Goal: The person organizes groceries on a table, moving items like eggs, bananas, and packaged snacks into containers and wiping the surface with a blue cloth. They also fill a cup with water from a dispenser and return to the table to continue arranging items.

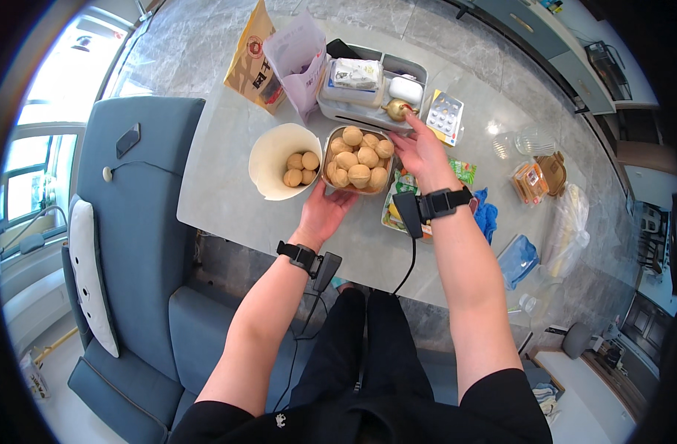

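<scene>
A clear container (359, 191) full of whole walnuts (359, 176) rests on the grey table between my hands. My left hand (325, 208), palm up with fingers spread, is at its near left corner. At its right side my right hand (420, 151) is spread, its thumb and fingers apart, near the grey organizer box. Whether either hand presses on the container is hard to tell. Just left of it stands a cream paper bucket (269, 161) with several walnuts inside. Behind, the organizer box (338, 114) holds a wipes pack (358, 75), a white case (405, 90) and a small golden pot (397, 110).
A kraft bag (253, 61) and a pale pink bag (296, 66) stand behind the bucket. A blister pack (445, 114), snack packets (396, 213), a blue cloth (486, 215), glasses (534, 141) and packaged food (529, 183) lie to the right. A blue sofa (133, 222) borders the left.
</scene>
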Demonstrator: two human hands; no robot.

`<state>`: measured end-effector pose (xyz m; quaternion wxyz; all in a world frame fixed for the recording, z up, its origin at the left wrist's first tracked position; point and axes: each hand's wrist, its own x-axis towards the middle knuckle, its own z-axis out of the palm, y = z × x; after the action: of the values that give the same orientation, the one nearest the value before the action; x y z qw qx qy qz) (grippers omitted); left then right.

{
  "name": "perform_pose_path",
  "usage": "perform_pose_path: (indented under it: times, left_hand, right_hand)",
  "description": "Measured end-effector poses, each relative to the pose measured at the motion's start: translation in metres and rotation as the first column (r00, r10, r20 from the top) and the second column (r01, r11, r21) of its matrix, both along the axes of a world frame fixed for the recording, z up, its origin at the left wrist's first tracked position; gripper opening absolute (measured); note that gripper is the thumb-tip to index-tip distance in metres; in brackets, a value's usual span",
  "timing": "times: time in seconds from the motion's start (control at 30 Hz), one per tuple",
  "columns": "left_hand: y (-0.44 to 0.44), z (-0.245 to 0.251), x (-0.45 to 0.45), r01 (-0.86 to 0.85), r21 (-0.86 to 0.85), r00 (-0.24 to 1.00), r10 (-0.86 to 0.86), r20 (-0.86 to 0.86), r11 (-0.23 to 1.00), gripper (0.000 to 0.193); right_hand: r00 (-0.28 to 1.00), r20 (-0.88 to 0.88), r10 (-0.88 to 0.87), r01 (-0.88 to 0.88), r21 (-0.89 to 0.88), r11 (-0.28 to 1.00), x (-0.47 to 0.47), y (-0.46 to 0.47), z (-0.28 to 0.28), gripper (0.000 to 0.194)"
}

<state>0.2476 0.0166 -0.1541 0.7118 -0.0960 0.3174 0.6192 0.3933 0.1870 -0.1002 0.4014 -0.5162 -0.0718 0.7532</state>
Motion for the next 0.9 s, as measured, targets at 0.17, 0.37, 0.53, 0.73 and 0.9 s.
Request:
perform_pose_path:
  times: [0.17,0.37,0.53,0.73,0.9]
  left_hand:
    - [0.002,-0.004,-0.003,-0.007,-0.016,0.998,0.008,0.061,1.000,0.045]
    - [-0.029,0.005,-0.015,-0.140,-0.282,0.926,0.025,-0.377,0.949,0.053]
    - [-0.014,-0.001,-0.040,-0.053,-0.117,0.835,-0.020,-0.550,0.992,0.041]
    - [0.010,-0.007,-0.040,-0.068,-0.018,0.809,0.044,-0.586,0.998,0.052]
    - [0.000,-0.008,-0.047,0.022,-0.078,0.824,-0.063,-0.564,0.997,0.061]
  right_hand:
    - [0.980,0.181,0.078,-0.115,0.203,0.972,0.022,-0.047,0.019,0.038]
    - [0.955,0.289,0.071,-0.138,0.219,0.966,0.046,-0.131,0.034,0.030]
    - [0.896,0.416,0.157,-0.236,0.146,0.961,0.064,-0.192,0.024,0.026]
    - [0.722,0.690,0.055,-0.266,0.202,0.942,0.108,-0.247,0.003,0.020]
    - [0.393,0.892,-0.223,-0.404,0.386,0.829,0.187,-0.216,-0.011,0.027]
